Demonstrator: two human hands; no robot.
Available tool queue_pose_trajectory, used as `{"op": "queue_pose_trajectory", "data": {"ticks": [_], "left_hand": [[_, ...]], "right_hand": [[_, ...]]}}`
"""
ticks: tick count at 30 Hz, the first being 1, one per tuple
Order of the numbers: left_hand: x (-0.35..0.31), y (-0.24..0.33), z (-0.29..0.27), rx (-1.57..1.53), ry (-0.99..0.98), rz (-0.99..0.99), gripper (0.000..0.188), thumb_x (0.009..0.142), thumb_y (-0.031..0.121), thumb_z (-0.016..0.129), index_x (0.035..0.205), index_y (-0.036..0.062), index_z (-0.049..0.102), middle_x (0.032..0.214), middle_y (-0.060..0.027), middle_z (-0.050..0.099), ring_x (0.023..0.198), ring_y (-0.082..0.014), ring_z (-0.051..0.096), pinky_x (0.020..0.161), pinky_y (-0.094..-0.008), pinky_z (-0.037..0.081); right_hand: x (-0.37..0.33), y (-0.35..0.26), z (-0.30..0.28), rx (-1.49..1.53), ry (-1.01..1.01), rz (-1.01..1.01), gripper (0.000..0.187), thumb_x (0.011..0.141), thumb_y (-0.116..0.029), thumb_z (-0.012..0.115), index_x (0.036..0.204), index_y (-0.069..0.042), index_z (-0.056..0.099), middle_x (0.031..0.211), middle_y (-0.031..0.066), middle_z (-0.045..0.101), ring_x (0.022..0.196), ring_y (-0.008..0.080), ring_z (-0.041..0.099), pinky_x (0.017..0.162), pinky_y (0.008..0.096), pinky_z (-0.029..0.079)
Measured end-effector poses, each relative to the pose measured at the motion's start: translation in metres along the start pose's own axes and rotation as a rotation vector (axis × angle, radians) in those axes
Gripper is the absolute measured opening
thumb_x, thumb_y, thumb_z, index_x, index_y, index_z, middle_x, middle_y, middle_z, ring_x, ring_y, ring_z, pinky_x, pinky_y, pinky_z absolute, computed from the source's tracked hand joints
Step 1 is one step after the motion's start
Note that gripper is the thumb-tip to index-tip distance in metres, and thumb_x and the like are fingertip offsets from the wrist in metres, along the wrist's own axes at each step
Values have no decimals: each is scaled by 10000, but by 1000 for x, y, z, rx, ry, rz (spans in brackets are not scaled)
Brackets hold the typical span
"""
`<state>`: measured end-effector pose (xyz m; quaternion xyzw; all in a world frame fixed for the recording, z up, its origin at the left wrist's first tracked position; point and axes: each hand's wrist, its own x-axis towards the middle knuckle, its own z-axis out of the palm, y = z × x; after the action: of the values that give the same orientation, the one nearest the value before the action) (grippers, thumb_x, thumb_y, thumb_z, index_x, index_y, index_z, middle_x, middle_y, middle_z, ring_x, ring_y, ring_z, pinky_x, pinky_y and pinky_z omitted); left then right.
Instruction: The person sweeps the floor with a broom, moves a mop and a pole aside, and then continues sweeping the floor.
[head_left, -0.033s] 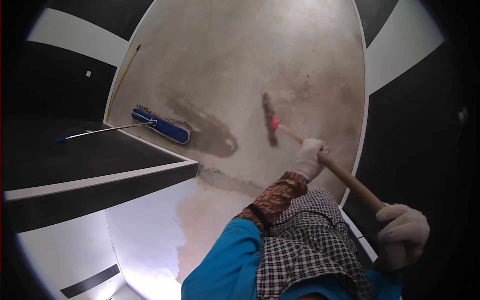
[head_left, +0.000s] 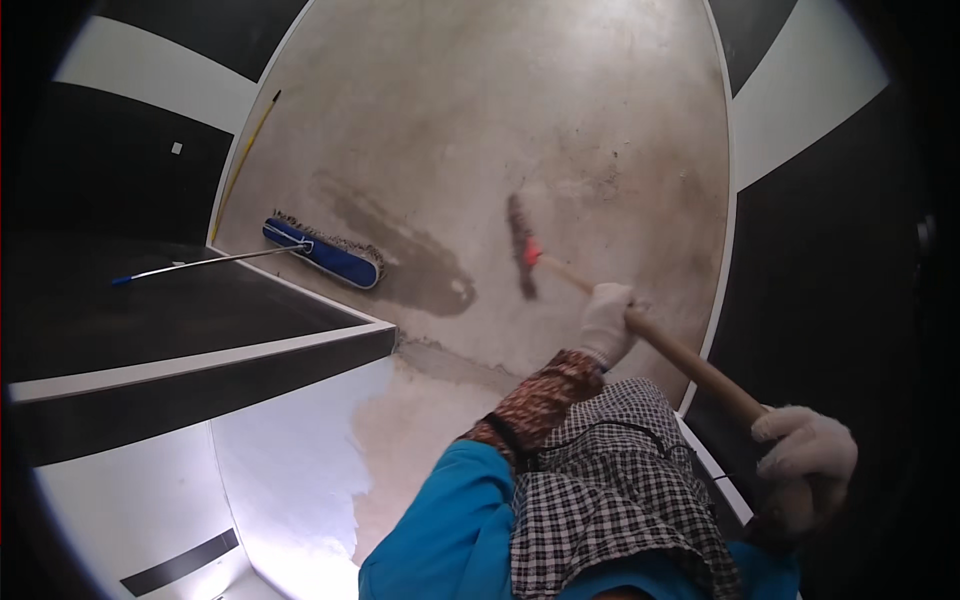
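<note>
A broom with a long wooden handle (head_left: 700,370) reaches across from the lower right. Its dark head (head_left: 521,250), joined by a red socket (head_left: 533,250), is smeared by motion over the floor. My left hand (head_left: 608,320), in a white knit glove, is wrapped round the middle of the handle. Close to the top end, my right hand (head_left: 808,450), gloved the same way, closes on the handle. A brown patterned sleeve (head_left: 545,400) covers my left forearm, and a checked apron (head_left: 620,500) hangs in front of me.
A blue dust mop (head_left: 330,255) with a fringed head rests on the floor at left, its metal pole leaning away. Beside it lies a dark damp patch (head_left: 420,270). A yellow pole (head_left: 243,165) runs along the left wall. Dark walls with pale skirting (head_left: 730,200) border the floor; a wall corner (head_left: 385,335) juts in.
The broom head has shifted a little to the left across the floor. My left hand has moved slightly left with the handle; my right hand has hardly moved.
</note>
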<state>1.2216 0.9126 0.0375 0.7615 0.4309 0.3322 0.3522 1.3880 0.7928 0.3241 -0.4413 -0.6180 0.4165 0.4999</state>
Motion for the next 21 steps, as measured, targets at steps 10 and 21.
{"op": "queue_pose_trajectory", "data": {"ticks": [10, 21], "left_hand": [[-104, -208, -122, 375, -100, -375, 147, 746, 124, 664, 669, 46, 566, 695, -200, 583, 728, -411, 578, 637, -458, 454], [133, -153, -62, -40, 3, -33, 197, 795, 151, 694, 743, 41, 539, 775, -133, 555, 814, -331, 544, 727, -423, 455]], "right_hand": [[96, 144, 91, 441, -86, 494, 235, 835, 45, 564, 1044, 2, 660, 1013, 139, 683, 945, 190, 655, 877, 330, 533], [224, 50, 81, -147, 53, 258, 94, 781, 3, 573, 804, 15, 663, 788, 142, 673, 784, 242, 675, 773, 369, 556]]}}
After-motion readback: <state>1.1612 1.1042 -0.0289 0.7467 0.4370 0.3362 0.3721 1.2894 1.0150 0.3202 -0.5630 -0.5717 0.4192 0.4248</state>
